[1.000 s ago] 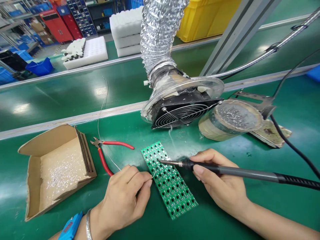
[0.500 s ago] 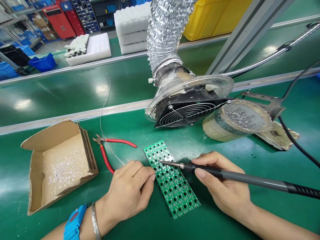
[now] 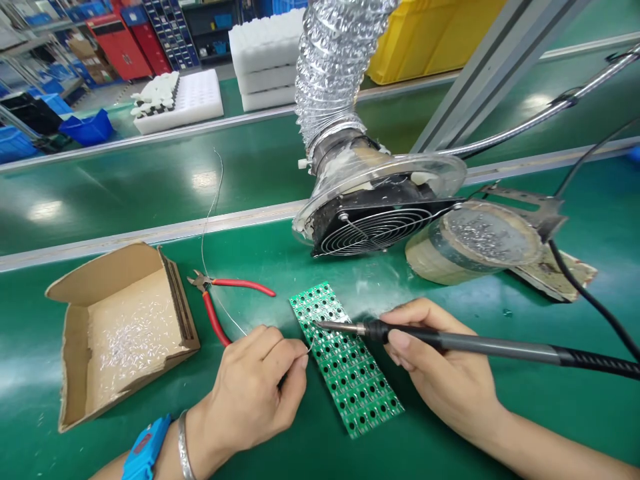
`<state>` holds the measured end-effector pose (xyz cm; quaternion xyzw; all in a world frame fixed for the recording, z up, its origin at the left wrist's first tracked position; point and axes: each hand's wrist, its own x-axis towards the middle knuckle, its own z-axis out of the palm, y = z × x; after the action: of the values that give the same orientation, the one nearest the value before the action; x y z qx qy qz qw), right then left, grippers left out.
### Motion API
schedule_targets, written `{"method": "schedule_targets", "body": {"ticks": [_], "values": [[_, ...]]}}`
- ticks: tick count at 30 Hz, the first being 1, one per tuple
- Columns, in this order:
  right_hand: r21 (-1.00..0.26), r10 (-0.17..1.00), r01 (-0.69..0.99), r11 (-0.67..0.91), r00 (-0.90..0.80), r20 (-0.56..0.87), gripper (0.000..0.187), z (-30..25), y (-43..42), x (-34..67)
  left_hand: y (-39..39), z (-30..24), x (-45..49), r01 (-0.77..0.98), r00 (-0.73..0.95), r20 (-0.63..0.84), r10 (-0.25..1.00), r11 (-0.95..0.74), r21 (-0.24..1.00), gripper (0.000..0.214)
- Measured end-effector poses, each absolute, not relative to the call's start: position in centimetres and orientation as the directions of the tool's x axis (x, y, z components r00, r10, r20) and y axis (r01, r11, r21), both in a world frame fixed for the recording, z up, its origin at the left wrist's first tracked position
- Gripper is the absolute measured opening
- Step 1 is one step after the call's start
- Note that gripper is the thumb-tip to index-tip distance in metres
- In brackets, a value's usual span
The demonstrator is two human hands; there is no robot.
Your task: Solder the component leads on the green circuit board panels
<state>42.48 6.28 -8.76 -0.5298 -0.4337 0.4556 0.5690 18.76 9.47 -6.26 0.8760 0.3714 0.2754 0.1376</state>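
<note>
A green circuit board panel (image 3: 345,360) lies flat on the green bench. My right hand (image 3: 445,373) grips a soldering iron (image 3: 450,341) like a pen, its metal tip touching the panel's upper left part. My left hand (image 3: 255,393) is pinched on a thin solder wire (image 3: 213,220), whose end meets the panel beside the iron tip. The wire loops up and away over the bench. A blue wrist strap and a metal bangle sit on my left wrist.
Red-handled cutters (image 3: 220,300) lie left of the panel. An open cardboard box (image 3: 120,330) of small clear parts stands at far left. A fume extractor fan (image 3: 370,220) on a foil duct sits behind, with a solder-dross tin (image 3: 475,240) to its right. The iron's cable (image 3: 595,300) trails right.
The view shifted slightly. The iron tip and the wire end stay at nearly the same spot on the panel; both hands have barely moved.
</note>
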Motion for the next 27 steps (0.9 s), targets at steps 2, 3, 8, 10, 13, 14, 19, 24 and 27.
{"method": "schedule_targets", "body": {"ticks": [2,3,8,10,13,14,19,24,27], "values": [[-0.999,0.976,-0.024,0.048,0.212,0.042,0.013,-8.84,6.36,42.3,9.46,-6.23,18.74,0.583,0.569,0.375,0.731,-0.681,0.443,0.008],[-0.998,0.976,-0.006,0.057,0.213,0.055,0.013,-8.89,6.36,42.26,9.46,-6.23,18.73,0.585,0.57,0.373,0.732,-0.68,0.441,0.008],[-0.994,0.974,0.061,0.093,0.2,0.104,0.013,-8.97,6.16,42.28,9.51,-6.28,18.73,0.584,0.573,0.373,0.73,-0.683,0.439,0.008],[-0.99,0.973,0.089,0.108,0.194,0.124,0.011,-8.89,6.15,42.26,9.56,-6.35,18.74,0.586,0.572,0.373,0.731,-0.682,0.438,0.008],[-0.985,0.972,0.128,0.115,0.189,0.138,0.008,-8.74,6.2,42.19,9.66,-6.52,18.79,0.584,0.574,0.372,0.729,-0.683,0.437,0.007],[-0.984,0.972,0.136,0.114,0.187,0.139,0.007,-8.7,6.21,42.18,9.71,-6.58,18.81,0.585,0.575,0.371,0.729,-0.684,0.437,0.007],[-0.983,0.975,0.146,0.113,0.174,0.138,0.004,-8.65,6.13,42.29,9.97,-6.87,19.0,0.595,0.579,0.358,0.733,-0.68,0.428,0.007],[-0.99,0.974,0.086,0.114,0.188,0.128,0.009,-8.95,5.96,42.41,9.86,-6.8,19.02,0.591,0.58,0.369,0.726,-0.687,0.423,0.007],[-0.991,0.975,0.055,0.126,0.178,0.134,0.009,-8.99,5.89,42.34,9.63,-6.56,18.88,0.592,0.574,0.38,0.726,-0.688,0.42,0.007]]}}
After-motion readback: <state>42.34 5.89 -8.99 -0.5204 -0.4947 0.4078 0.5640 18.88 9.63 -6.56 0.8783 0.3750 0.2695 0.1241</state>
